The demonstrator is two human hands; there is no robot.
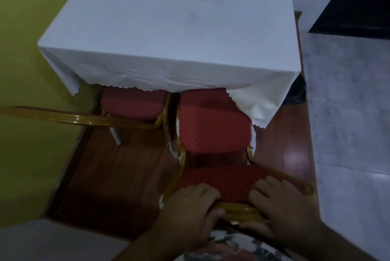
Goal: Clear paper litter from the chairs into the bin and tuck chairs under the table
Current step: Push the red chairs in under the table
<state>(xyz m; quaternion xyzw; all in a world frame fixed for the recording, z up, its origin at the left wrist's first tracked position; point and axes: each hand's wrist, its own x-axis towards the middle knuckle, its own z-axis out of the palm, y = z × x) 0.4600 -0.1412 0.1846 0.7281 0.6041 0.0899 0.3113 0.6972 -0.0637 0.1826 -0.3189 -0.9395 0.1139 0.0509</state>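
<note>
The red padded chair [213,125] sits at lower centre of the frame, its seat partly under the white tablecloth [168,28]. Both hands clasp the gold top rail of its backrest at bottom centre, the left hand [190,208] and right hand [280,208] side by side. Push evenly and straight, so it stays clear of the neighbouring chair [133,104] to its left and the cloth corner draped over the seat doesn't drag. No paper litter shows on either seat.
</note>
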